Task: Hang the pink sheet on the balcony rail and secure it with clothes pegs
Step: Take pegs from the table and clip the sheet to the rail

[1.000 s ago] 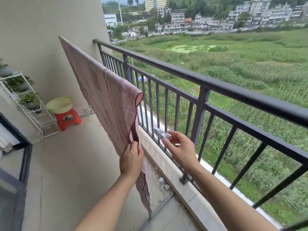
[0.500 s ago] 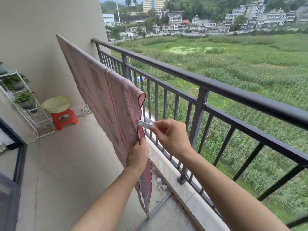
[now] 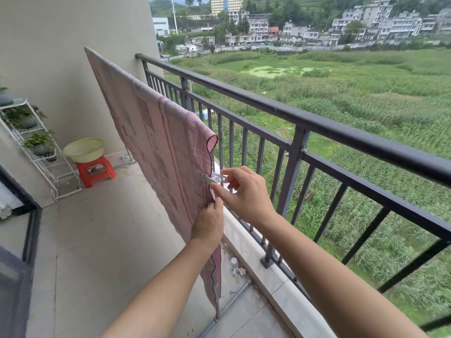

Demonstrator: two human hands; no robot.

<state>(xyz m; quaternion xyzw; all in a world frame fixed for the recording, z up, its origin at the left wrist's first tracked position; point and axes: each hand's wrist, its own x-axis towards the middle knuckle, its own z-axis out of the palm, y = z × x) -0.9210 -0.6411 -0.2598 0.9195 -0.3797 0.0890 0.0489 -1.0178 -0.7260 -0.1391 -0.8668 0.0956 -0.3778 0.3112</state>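
Pink sheet (image 3: 156,142) draped over rod just inside balcony rail (image 3: 317,120), running from centre toward 10 o'clock; draping looks done. Left hand (image 3: 208,224) pinches sheet's near edge, fingers closed on fabric. Right hand (image 3: 244,191), at 2 o'clock from left, grips pale clothes peg (image 3: 214,178), tip touching sheet edge. Whether peg already bites: cannot tell. No other pegs visible on sheet; pegging likely mostly left.

A: Where can a hand pass?
B: Left of the pink sheet (image 3: 156,152) the floor (image 3: 102,240) is open.
A: And on the right?
B: The balcony rail (image 3: 305,118) stands near; only a narrow gap remains.
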